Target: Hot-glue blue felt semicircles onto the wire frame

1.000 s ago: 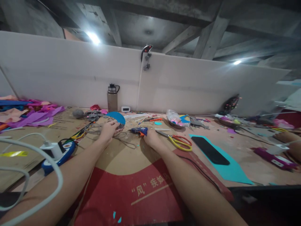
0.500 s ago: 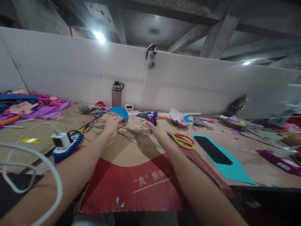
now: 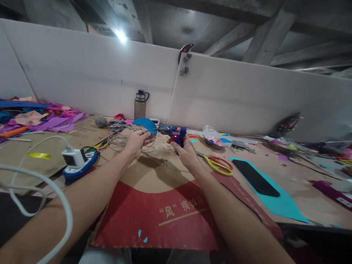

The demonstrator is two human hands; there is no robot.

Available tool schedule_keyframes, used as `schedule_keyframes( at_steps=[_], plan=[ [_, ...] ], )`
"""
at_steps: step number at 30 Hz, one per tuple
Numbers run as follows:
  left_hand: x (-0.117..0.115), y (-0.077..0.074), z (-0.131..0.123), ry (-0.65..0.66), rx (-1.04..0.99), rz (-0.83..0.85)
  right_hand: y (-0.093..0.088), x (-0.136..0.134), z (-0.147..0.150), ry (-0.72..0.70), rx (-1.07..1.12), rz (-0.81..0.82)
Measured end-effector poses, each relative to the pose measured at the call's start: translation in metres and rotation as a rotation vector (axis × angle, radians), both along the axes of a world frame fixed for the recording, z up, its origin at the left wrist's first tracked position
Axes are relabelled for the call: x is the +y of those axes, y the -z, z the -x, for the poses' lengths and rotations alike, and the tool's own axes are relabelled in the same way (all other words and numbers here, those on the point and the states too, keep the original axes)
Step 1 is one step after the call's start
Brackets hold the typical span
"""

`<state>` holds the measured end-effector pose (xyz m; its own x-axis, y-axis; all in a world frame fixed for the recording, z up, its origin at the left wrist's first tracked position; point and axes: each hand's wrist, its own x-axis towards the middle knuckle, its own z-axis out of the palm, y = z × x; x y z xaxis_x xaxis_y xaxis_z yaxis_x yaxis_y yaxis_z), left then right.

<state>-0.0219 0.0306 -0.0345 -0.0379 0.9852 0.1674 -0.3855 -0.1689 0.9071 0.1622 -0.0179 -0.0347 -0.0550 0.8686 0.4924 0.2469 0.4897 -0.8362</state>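
My right hand [image 3: 187, 151] is wrapped round the handle of a blue hot glue gun [image 3: 173, 131], a small red light showing on its body. The gun's nozzle points left at a rounded blue piece [image 3: 145, 124], thin like sheet foam or card. My left hand [image 3: 139, 142] pinches this piece at its lower edge; the fingertips partly hide the grip. Nozzle and blue piece are close together, and I cannot tell whether they touch. Thin cord or wire [image 3: 117, 140] lies tangled beside my left hand. Below both hands is a red and tan cardboard sheet [image 3: 154, 216].
Yellow-and-red-handled scissors [image 3: 220, 165] lie right of my right arm, near a black phone [image 3: 255, 176] on a turquoise sheet [image 3: 291, 209]. On the left are a blue power strip [image 3: 79, 172] and a looping white cable [image 3: 62, 198]. A bottle [image 3: 140, 108] stands behind.
The glue gun has risen and tilted into clearer view, its nozzle now nearer the blue piece. My left hand has turned the blue piece slightly. The whole view has shifted a little.
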Motion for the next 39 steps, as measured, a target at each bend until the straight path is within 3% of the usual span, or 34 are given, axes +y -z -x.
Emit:
schedule_keyframes(
  at_steps=[6,12,39],
  plan=[
    [-0.002,0.000,-0.002,0.014,0.046,-0.009,0.005,0.003,-0.002,0.123,-0.169,-0.112],
    [-0.001,0.003,-0.003,0.035,0.076,-0.049,0.008,0.005,-0.004,0.188,-0.272,-0.110],
    [0.002,0.003,-0.002,-0.007,0.089,-0.074,0.008,0.003,-0.006,0.223,-0.425,-0.157]
  ],
)
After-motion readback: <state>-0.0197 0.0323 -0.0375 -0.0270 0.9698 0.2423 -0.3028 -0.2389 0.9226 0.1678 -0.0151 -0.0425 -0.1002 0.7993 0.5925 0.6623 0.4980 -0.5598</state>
